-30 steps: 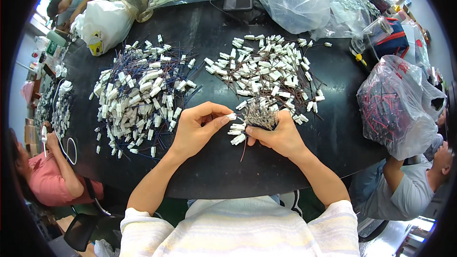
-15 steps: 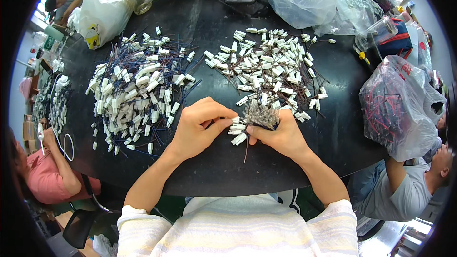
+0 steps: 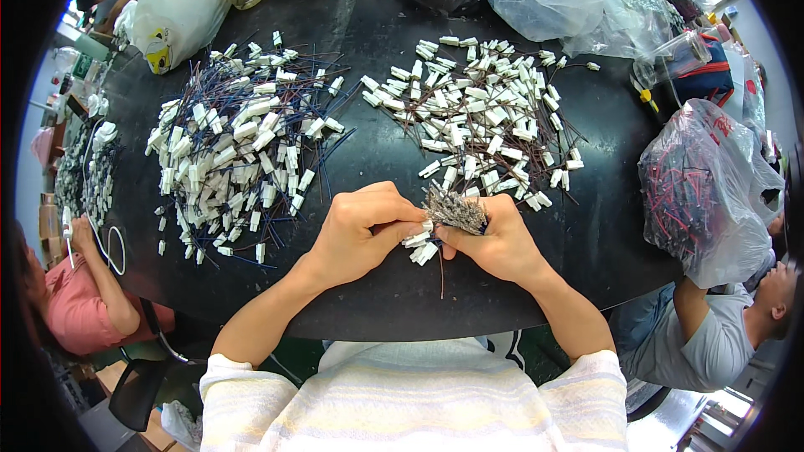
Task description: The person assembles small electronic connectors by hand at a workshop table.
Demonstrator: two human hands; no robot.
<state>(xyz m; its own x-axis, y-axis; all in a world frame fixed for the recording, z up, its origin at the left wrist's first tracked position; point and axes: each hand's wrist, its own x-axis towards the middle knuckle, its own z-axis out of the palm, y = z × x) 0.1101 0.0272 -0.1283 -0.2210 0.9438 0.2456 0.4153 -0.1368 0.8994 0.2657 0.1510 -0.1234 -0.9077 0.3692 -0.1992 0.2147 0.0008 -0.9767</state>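
My right hand [image 3: 501, 242] grips a bundle of short grey wires [image 3: 456, 208] with white plastic connectors [image 3: 421, 247] at its lower end, just above the near edge of the black table [image 3: 381, 289]. My left hand [image 3: 362, 230] pinches one of those connectors at the bundle's left side, so the two hands meet. A heap of white connectors on dark wires [image 3: 481, 113] lies right behind the hands. A larger heap with blue and dark wires [image 3: 239, 146] spreads out to the left.
A clear bag of red and dark wires [image 3: 699, 197] stands at the right table edge. White and clear plastic bags [image 3: 180, 17] line the far side. A person in pink [image 3: 79, 301] sits at the left, another in grey [image 3: 708, 335] at the right.
Both hands stay together at the bundle; my left fingers have shifted slightly along the connectors. The heaps have not moved.
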